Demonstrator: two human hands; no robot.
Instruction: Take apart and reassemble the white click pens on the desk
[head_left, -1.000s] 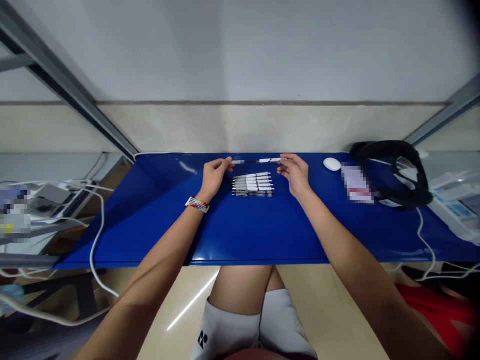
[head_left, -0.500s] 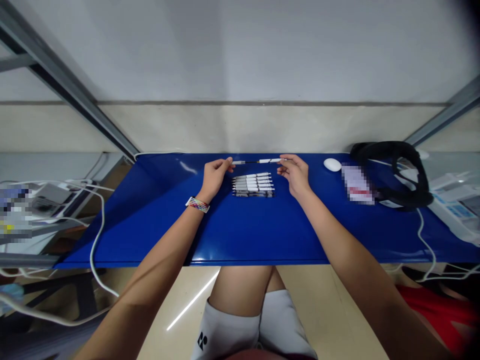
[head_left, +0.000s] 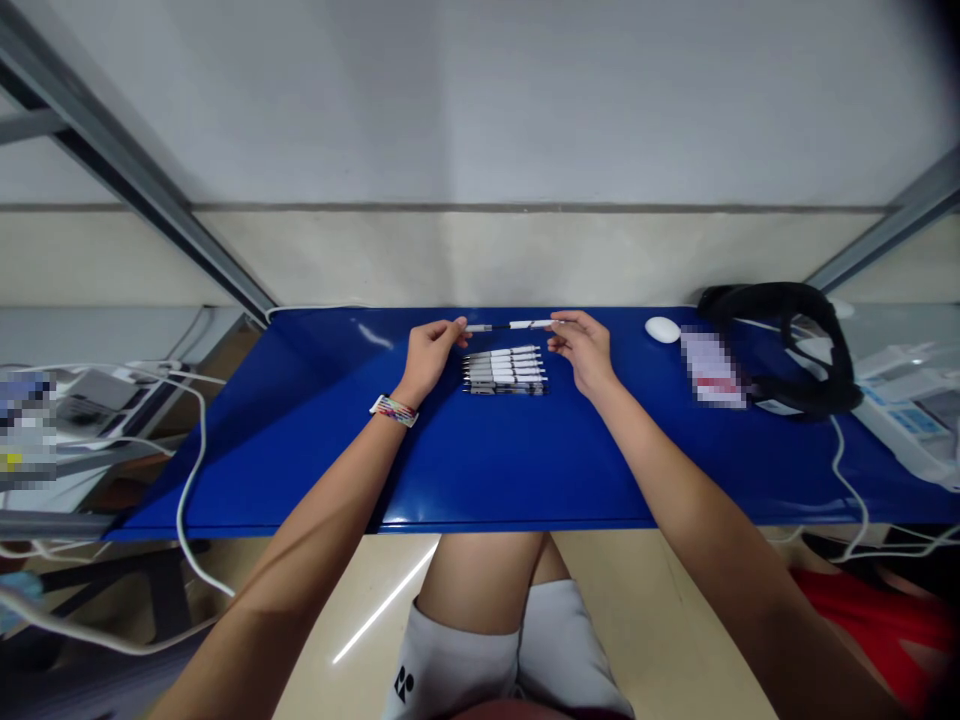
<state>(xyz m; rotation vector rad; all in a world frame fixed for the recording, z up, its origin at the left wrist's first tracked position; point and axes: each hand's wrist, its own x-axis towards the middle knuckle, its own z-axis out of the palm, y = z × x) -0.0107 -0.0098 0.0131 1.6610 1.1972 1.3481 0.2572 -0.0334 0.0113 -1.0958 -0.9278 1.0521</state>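
Observation:
My left hand (head_left: 430, 357) is closed on the clear front section (head_left: 478, 328) of a pen, pinched at its left end. A dark stretch shows between that section and the white barrel (head_left: 529, 324). The fingers of my right hand (head_left: 588, 352) pinch the barrel's right end. Both parts are in line, held level near the back of the blue table (head_left: 465, 460). Just below them lies a stack of several white and black pens (head_left: 504, 370), side by side with tips to the left.
To the right on the table are a white oval object (head_left: 662, 329), a blurred pink-and-white packet (head_left: 712, 368) and a black headband-like strap (head_left: 814, 350). White cables (head_left: 193, 480) hang at the left edge. A wall (head_left: 495, 255) stands behind the table.
My right hand has moved slightly left with the white barrel, so the dark stretch between the two pen parts is shorter. My left hand has stayed almost still.

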